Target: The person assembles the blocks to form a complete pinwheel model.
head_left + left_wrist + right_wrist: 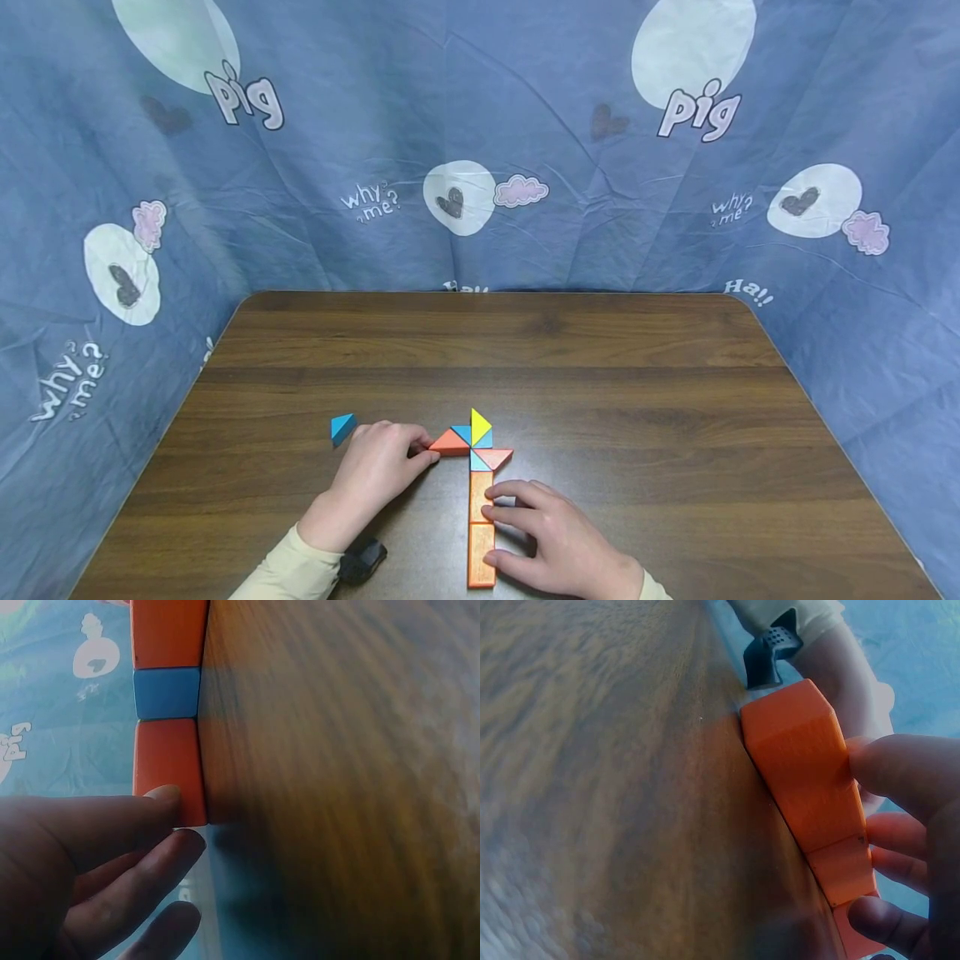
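Note:
Between thumb and finger, my left hand (pixel 375 467) pinches the left tip of a red triangular block (pixel 450 443); in the left wrist view, fingertips touch the red block's end (pixel 169 757), beside a blue block (pixel 166 694). My right hand (pixel 558 537) rests its fingertips along the right edge of two orange rectangular blocks (pixel 482 500), placed end to end. The right wrist view shows the thumb and fingers on the side of the orange blocks (pixel 802 776). Above them stand blue pieces (pixel 478 461), a yellow triangle (pixel 478 425) and a pinkish-orange triangle (pixel 495 457).
A loose blue triangular block (pixel 342 428) lies left of the left hand. A black object (pixel 363 561) is beside the left sleeve. The brown wooden table (pixel 637 375) has a blue printed cloth (pixel 525 250) behind and around it.

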The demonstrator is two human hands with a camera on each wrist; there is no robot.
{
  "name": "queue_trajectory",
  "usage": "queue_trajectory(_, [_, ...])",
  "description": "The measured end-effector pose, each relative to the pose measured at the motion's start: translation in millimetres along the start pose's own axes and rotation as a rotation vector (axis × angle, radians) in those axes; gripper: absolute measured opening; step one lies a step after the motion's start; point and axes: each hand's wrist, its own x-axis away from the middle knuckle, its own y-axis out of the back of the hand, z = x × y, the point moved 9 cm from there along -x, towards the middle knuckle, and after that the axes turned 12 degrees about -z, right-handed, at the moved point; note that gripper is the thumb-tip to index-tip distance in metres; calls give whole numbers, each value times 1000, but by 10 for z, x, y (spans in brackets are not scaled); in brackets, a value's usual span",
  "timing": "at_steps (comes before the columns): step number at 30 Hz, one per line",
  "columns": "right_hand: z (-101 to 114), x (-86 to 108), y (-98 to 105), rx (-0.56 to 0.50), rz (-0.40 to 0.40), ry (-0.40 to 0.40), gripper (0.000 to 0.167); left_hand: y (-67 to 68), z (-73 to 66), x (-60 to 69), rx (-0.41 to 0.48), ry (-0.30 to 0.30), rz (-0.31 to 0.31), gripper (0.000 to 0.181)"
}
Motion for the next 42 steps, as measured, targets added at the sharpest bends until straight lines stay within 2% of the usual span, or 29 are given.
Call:
queue_trajectory(5, [10,-9,15,1,-16,9,38,55,30,-6,28,27,35,17])
queue_trajectory(10, [16,-18,17,-2,-27,13,37,280,185,-35,124,89,81,26])
queue_trajectory(13, [24,-17,29,-1,-42,25,38,452,353,-65,188,115,81,29])
queue_trajectory(16, [30,-10,50,-2,-59,38,37,605,582,-75,230,156,56,32])
queue_trajectory(20, [32,-4,69,-3,-71,46,37,720,881,-55,251,208,24,37])
queue_trajectory(22, [34,-5,73,-5,-72,46,36,722,1007,-35,246,230,31,42])
queue_trajectory(26, [43,-6,76,-15,-78,48,36,627,1231,30,230,290,103,55])
queue_trajectory(30, [55,-2,74,-15,-79,50,37,518,1381,103,250,301,136,58])
queue_trajectory(37, [34,6,39,-4,-52,34,38,352,1545,216,298,276,114,56])
queue_trajectory(42, [29,6,33,-1,-55,37,38,311,1599,251,289,288,88,54])
